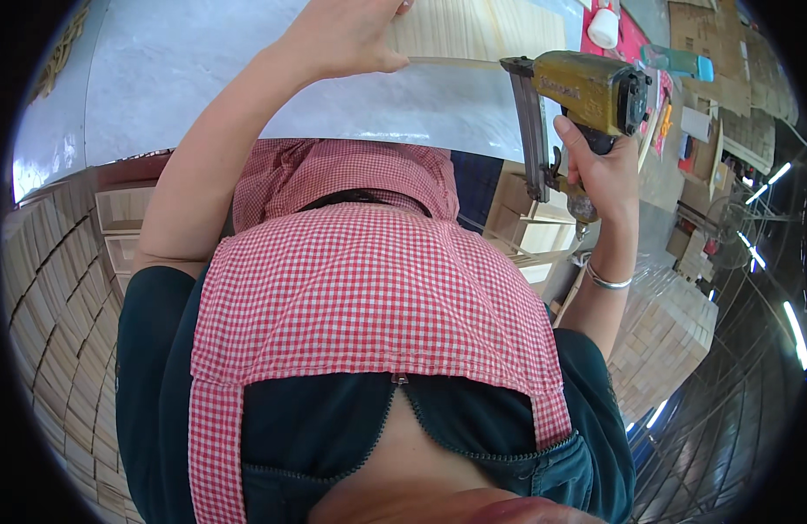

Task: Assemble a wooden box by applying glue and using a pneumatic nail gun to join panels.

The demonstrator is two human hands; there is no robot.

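Note:
My left hand [351, 39] grips the left end of a pale wooden board [482, 31] lying on the light, glossy table [185, 79]. Its thumb presses along the board's near edge, and the top of the picture cuts off part of the hand. My right hand [609, 166] is wrapped round the handle of a worn yellow nail gun [578, 79], with the thumb up near the body. The gun's nose is at the board's near right corner; whether it touches, I cannot tell. Its long dark magazine points back toward me, over the table's front edge.
At the far right are a white bottle [603, 29] and a teal-tinted clear bottle [679, 63]. Stacks of wooden pieces [54, 306] rise on my left, beside open wooden boxes [124, 210]. A wrapped stack of wood [661, 341] stands to the right, with cardboard [709, 44] beyond.

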